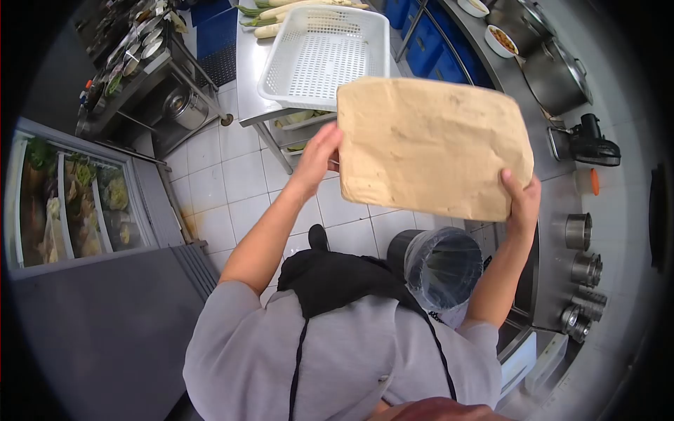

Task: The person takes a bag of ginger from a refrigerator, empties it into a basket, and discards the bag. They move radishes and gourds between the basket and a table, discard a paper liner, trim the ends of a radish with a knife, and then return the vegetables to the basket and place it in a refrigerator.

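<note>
A large brown paper bag [432, 147], flat and creased with rounded corners, is held up in front of me. At its left edge is my left hand [319, 160], its fingers partly hidden behind the paper. My right hand [521, 202] grips the lower right corner, thumb on the near face and the other fingers behind. Beyond the bag, a white perforated plastic basket [270, 76] stands on a steel table [247, 84]; the bag overlaps its near right corner in view.
Long white radishes [281, 15] lie behind the basket. A lined trash bin [446, 270] stands below the bag. At left is a glass-topped fridge [77, 203] with vegetables. Large pots [554, 77] and a black-handled appliance [593, 144] line the right counter.
</note>
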Tool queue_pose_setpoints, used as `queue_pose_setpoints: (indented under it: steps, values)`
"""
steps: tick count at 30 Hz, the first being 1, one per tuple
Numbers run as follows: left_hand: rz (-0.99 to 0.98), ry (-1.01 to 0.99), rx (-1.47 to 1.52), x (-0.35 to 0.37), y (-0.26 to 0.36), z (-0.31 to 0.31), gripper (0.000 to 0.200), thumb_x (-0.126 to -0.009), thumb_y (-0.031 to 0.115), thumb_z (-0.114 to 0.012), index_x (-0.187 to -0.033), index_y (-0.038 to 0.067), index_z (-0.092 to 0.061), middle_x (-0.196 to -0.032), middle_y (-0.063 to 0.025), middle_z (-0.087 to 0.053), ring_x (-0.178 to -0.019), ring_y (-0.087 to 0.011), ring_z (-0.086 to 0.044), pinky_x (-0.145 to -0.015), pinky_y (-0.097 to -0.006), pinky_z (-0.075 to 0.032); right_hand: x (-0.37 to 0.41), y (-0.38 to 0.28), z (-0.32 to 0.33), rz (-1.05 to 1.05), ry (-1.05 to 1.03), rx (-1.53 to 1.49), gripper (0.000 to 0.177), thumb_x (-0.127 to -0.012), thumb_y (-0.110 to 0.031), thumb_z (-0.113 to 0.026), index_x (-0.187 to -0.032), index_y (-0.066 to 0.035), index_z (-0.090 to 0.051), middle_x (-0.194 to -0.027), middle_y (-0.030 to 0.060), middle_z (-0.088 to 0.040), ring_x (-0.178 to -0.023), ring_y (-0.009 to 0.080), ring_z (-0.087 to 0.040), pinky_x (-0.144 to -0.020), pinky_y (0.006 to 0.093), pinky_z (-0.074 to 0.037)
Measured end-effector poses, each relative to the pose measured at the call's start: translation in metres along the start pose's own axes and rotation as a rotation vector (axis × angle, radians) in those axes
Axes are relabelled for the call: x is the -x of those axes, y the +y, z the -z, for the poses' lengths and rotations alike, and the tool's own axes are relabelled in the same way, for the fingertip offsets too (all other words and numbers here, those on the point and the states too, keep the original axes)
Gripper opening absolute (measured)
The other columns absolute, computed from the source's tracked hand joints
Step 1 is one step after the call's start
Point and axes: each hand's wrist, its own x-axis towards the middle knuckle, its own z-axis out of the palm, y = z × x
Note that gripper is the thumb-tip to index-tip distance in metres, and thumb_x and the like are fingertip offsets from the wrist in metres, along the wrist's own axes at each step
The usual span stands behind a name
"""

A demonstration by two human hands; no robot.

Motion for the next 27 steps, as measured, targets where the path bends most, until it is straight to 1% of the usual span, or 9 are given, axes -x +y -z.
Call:
queue_pose_setpoints:
  steps: [3, 5, 6, 9, 10, 13, 16, 19, 27]
  values:
    - [0.028, 0.220, -0.360, -0.027, 0.018, 0.027, 0.051, -0.103, 0.045, -0.046, -0.144, 0.014, -0.050, -0.097, -0.0115, -0.072, -0.101, -0.0282, -0.068, -0.088, -0.0394, -0.052, -0.045, -0.008, -0.038, 0.035, -0.069, -0.093, 0.049, -0.088, -0.020, -0.079, -0.125, 0.007, -0.060, -0.114, 0.0133, -0.070, -0.098, 0.0195, -0.069, -0.087, 0.0322, -0.054]
    - [-0.169, 0.403, -0.837, -0.044, 0.013, 0.042, 0.054, -0.103, 0.050, -0.043, -0.145, 0.017, -0.048, -0.090, -0.0150, -0.071, -0.098, -0.0345, -0.068, -0.089, -0.0426, -0.050, -0.074, -0.009, -0.058, 0.054, -0.136, -0.126, 0.048, -0.090, -0.019, -0.078, -0.126, 0.006, -0.060, -0.115, 0.0133, -0.070, -0.098, 0.0190, -0.069, -0.087, 0.0320, -0.055]
    - [-0.286, 0.463, -0.833, -0.051, 0.009, 0.048, 0.051, -0.099, 0.051, -0.052, -0.136, 0.017, -0.055, -0.091, -0.0192, -0.069, -0.092, -0.0410, -0.065, -0.089, -0.0473, -0.048, -0.088, -0.010, -0.067, 0.066, -0.170, -0.144, 0.047, -0.090, -0.019, -0.077, -0.126, 0.006, -0.059, -0.115, 0.0134, -0.070, -0.098, 0.0187, -0.069, -0.088, 0.0319, -0.055]
    - [-0.209, 0.591, -1.004, -0.061, 0.022, 0.055, 0.046, -0.093, 0.051, -0.061, -0.119, 0.013, -0.062, -0.094, -0.0198, -0.067, -0.090, -0.0389, -0.065, -0.089, -0.0475, -0.048, -0.121, -0.016, -0.084, 0.118, -0.263, -0.218, 0.044, -0.092, -0.017, -0.075, -0.126, 0.006, -0.059, -0.115, 0.0140, -0.069, -0.099, 0.0191, -0.069, -0.088, 0.0319, -0.055]
    - [-0.323, 0.722, -1.017, -0.067, 0.015, 0.067, 0.041, -0.085, 0.045, -0.073, -0.100, 0.008, -0.065, -0.081, -0.0146, -0.066, -0.074, -0.0299, -0.062, -0.071, -0.0432, -0.048, -0.131, -0.019, -0.088, 0.120, -0.287, -0.235, 0.043, -0.092, -0.016, -0.074, -0.126, 0.007, -0.059, -0.116, 0.0141, -0.069, -0.100, 0.0193, -0.069, -0.089, 0.0320, -0.055]
    - [-0.197, 0.747, -1.015, -0.068, 0.032, 0.111, 0.030, -0.082, 0.029, -0.074, -0.100, 0.007, -0.064, -0.078, -0.0113, -0.066, -0.072, -0.0241, -0.062, -0.068, -0.0385, -0.048, -0.163, -0.027, -0.101, 0.123, -0.387, -0.308, 0.042, -0.093, -0.015, -0.073, -0.126, 0.007, -0.058, -0.116, 0.0145, -0.069, -0.101, 0.0201, -0.070, -0.090, 0.0325, -0.055]
    - [-0.113, 0.733, -0.925, -0.076, 0.049, 0.168, 0.029, -0.078, 0.019, -0.069, -0.105, 0.011, -0.064, -0.101, -0.0200, -0.070, -0.089, -0.0352, -0.069, -0.079, -0.0429, -0.053, -0.199, -0.036, -0.124, 0.114, -0.532, -0.387, 0.042, -0.093, -0.014, -0.072, -0.126, 0.007, -0.058, -0.116, 0.0149, -0.069, -0.102, 0.0208, -0.070, -0.091, 0.0330, -0.055]
    - [-0.282, 0.816, -0.974, -0.091, 0.065, 0.202, 0.033, -0.077, 0.012, -0.066, -0.110, 0.010, -0.066, -0.106, -0.0197, -0.072, -0.094, -0.0324, -0.070, -0.083, -0.0407, -0.053, -0.220, -0.047, -0.172, 0.123, -0.650, -0.435, 0.042, -0.094, -0.014, -0.070, -0.127, 0.008, -0.057, -0.117, 0.0154, -0.069, -0.102, 0.0211, -0.070, -0.091, 0.0331, -0.056]
    - [-0.225, 0.783, -0.786, -0.110, 0.090, 0.234, 0.045, -0.078, 0.005, -0.061, -0.122, 0.008, -0.065, -0.107, -0.0170, -0.072, -0.093, -0.0281, -0.070, -0.086, -0.0376, -0.053, -0.285, -0.043, -0.267, 0.092, -0.821, -0.697, 0.040, -0.095, -0.011, -0.068, -0.129, 0.006, -0.056, -0.120, 0.0161, -0.068, -0.103, 0.0232, -0.071, -0.091, 0.0339, -0.058]
